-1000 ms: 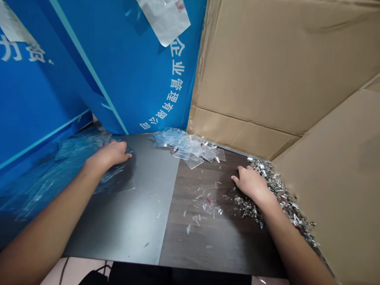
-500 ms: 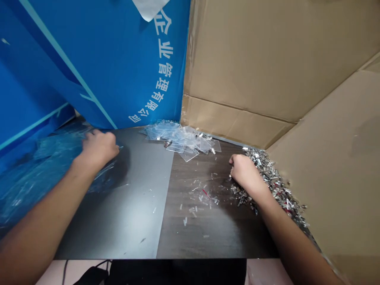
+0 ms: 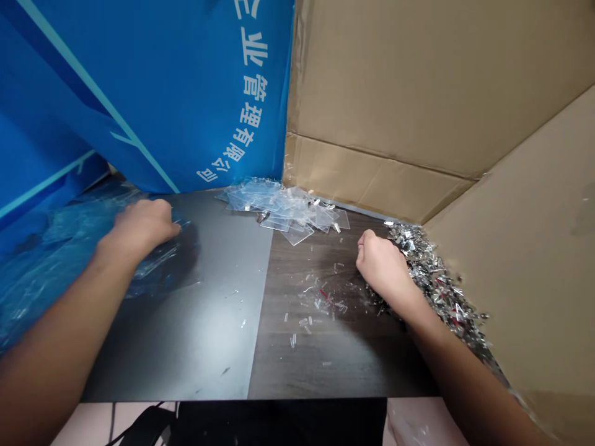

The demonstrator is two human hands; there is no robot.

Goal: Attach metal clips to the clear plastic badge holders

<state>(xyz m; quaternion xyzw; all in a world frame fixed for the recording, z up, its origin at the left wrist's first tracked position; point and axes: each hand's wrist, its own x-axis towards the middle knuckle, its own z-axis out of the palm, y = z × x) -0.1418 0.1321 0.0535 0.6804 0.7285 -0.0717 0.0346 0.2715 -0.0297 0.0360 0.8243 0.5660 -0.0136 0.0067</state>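
A long heap of small silver metal clips with flecks of red lies along the right side of a tabletop, banked against a cardboard wall. The person's right hand rests on the table at the heap's near edge, touching the clips, with its fingers curled together in a loose fist; whether they pinch anything cannot be told. The person's left hand lies well apart on the left, its fingers bent over crumpled clear plastic sheeting that spreads from the blue board down across the table's left edge. Whether that hand is gripping the sheeting or only pressing on it cannot be told.

The tabletop has a smooth dark grey panel on the left, meeting a dark brown wood-grain panel on the right. Tiny clear plastic pieces and a few red bits are scattered over the wood-grain panel, between the hands.

Farther off, a loose pile of clear rectangular plastic sleeves sits against the back edge. Behind it rise a bright blue printed board with white Chinese lettering and tan corrugated cardboard sheets.
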